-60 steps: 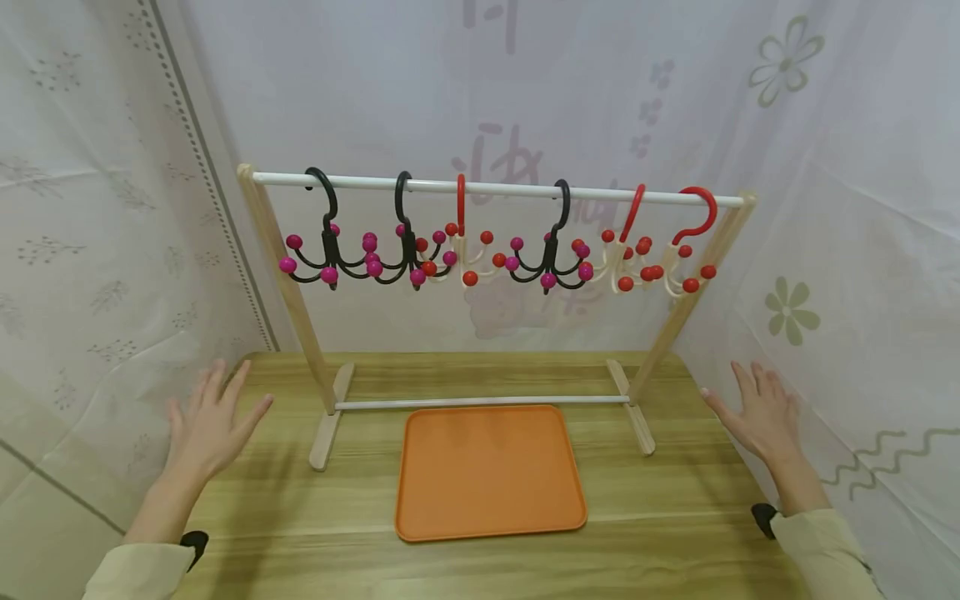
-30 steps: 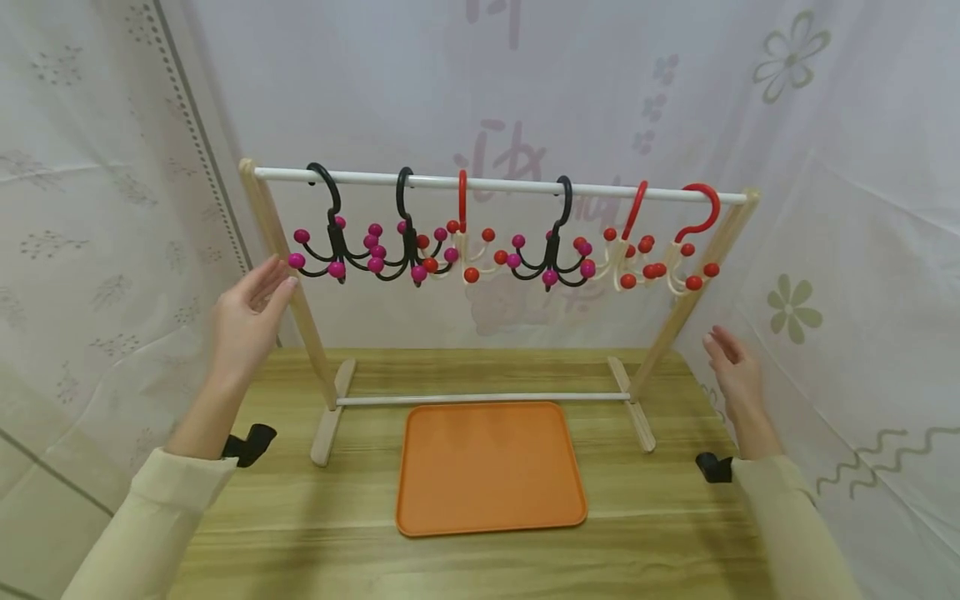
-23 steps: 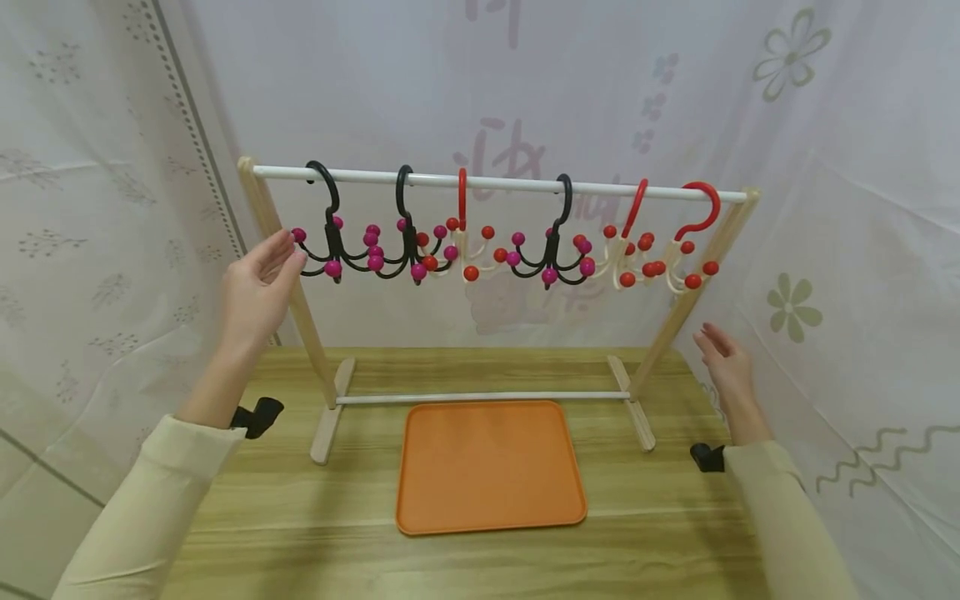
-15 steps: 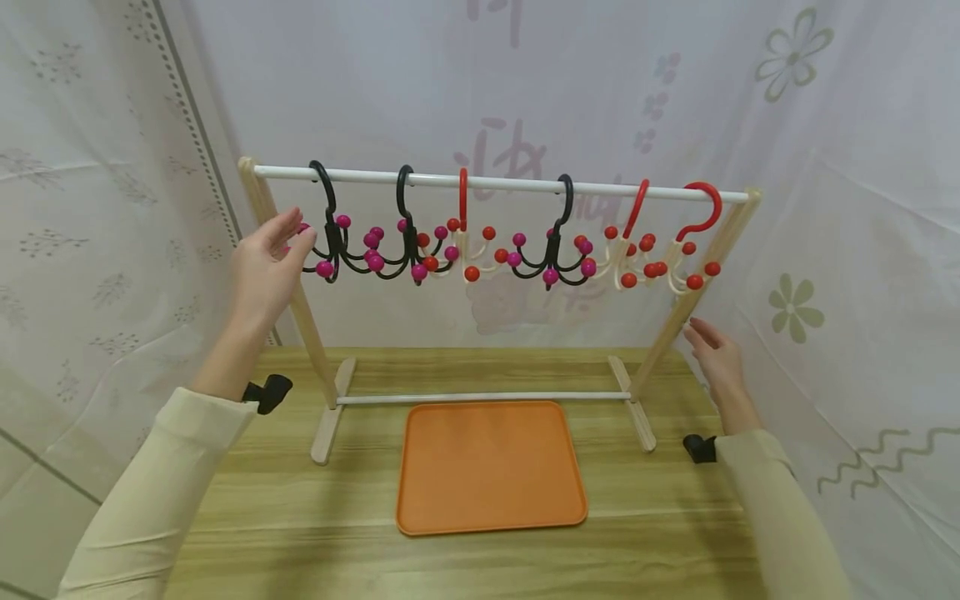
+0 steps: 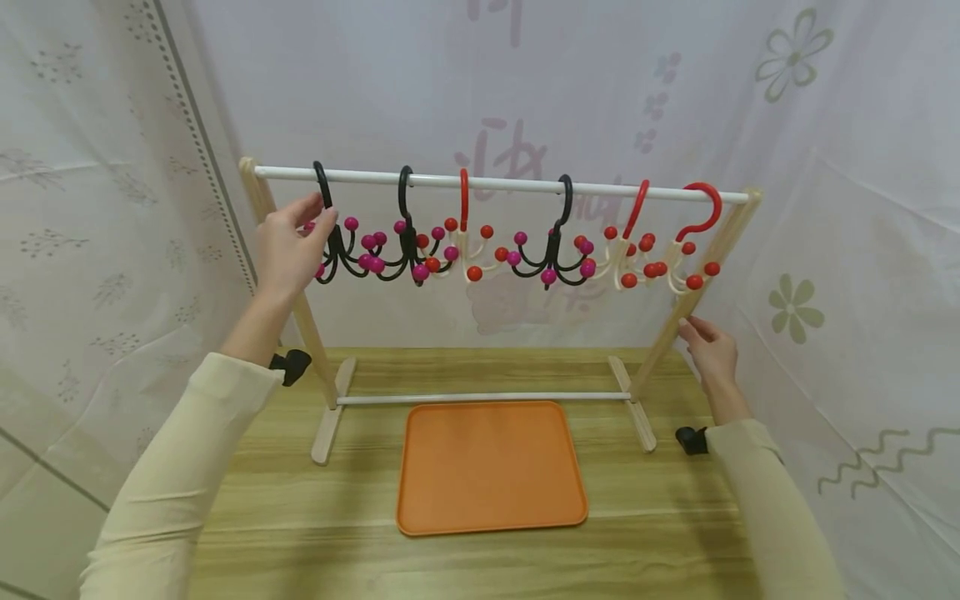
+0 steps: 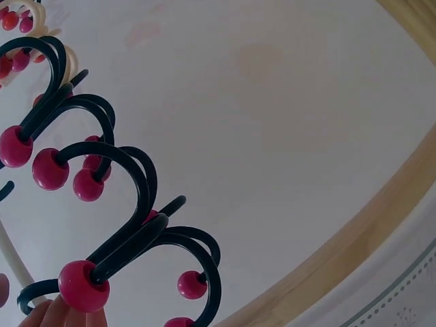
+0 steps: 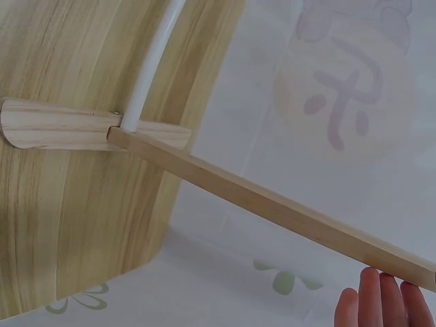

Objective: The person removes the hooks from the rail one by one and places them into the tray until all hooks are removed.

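In the head view my left hand point(image 5: 291, 248) is raised at the leftmost black hanger point(image 5: 334, 242), which has curved arms tipped with magenta balls. Thumb and fingertips lie on either side of its hook's neck; in the left wrist view a small gap shows between thumb and hook. My hand hides some of the balls. At the right upright post point(image 5: 667, 337) of the wooden rack is my right hand point(image 5: 712, 350). Its fingers point(image 7: 371, 300) look fairly straight and meet the post's edge in the right wrist view.
Along the white top rail point(image 5: 510, 185) hang two more black hangers, including a middle one point(image 5: 552, 246), and three red-hooked cream ones, such as the far-right hanger point(image 5: 701, 212). An orange tray point(image 5: 491, 467) lies before the lower rail point(image 5: 480, 398) on the wooden table point(image 5: 360, 550).
My left hand has risen rightward from beside the rack to the leftmost hanger, which has turned on the rail. My right hand has moved inward to the post.
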Demonstrator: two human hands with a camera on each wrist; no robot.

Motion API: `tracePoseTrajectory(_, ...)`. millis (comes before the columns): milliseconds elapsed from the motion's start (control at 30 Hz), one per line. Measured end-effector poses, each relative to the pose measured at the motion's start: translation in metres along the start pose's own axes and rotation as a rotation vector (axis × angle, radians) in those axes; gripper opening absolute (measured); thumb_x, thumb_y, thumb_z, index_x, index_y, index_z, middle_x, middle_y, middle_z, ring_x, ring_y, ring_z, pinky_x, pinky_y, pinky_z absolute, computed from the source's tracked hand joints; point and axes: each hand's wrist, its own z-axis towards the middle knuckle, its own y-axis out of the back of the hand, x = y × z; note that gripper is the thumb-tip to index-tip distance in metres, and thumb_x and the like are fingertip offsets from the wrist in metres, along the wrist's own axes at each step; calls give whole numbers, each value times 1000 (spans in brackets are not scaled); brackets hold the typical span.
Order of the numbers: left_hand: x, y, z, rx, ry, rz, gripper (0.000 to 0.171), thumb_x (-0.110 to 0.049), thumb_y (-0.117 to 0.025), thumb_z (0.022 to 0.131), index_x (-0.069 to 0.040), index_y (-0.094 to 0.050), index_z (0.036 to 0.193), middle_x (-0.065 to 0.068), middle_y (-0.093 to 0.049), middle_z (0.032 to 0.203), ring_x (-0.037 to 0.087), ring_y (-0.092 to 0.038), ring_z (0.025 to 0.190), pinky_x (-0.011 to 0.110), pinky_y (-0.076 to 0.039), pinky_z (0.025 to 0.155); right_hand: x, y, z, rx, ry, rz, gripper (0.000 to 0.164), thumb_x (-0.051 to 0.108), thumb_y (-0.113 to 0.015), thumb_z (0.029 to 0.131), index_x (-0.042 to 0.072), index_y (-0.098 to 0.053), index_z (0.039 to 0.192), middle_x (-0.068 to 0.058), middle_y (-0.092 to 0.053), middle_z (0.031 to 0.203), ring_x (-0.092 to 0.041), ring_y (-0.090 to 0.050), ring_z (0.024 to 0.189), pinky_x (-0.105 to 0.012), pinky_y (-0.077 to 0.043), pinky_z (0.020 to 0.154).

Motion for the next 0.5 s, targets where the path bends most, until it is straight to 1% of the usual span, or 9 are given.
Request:
tracePoseTrajectory(67,0,-2,2,-26,1,22,45,-35,-48,90,-6,-50,124,8,-53,120,20,-51,107,29,-41,86,0,-1,0,-10,4,8,53,36,-54,86,3,-47,127,11,-58,92,-2,-52,86,-15,-39,70)
tracePoseTrajectory(167,-1,-3,6,-59,5,28,43,-35,-49,89,-6,-55,119,9,-58,113,20,-55,99,27,-43,83,0,-2,0,-25,10,13,52,36,-54,86,2,-48,125,19,-57,81,-1,-54,83,-13,-40,67)
tracePoseTrajectory(300,-1,-5,10,-95,-4,27,39,-34,-51,88,-5,-59,114,9,-61,107,17,-57,93,23,-44,78,0,-3,0,-44,14,35,51,34,-55,85,1,-50,123,22,-56,74,3,-56,78,-13,-40,64)
tracePoseTrajectory(400,-2,-6,14,-120,-19,42,38,-34,-53,88,-5,-61,111,9,-63,103,16,-58,89,20,-43,73,1,-4,1,-53,13,53,48,32,-55,86,0,-51,122,24,-55,70,6,-56,74,-12,-41,63)
tracePoseTrajectory(500,-4,-7,16,-134,-33,63,38,-34,-53,87,-5,-62,110,8,-64,101,16,-57,87,20,-43,70,1,-4,2,-58,12,60,47,30,-55,86,-1,-52,121,24,-55,69,7,-56,71,-12,-41,62)
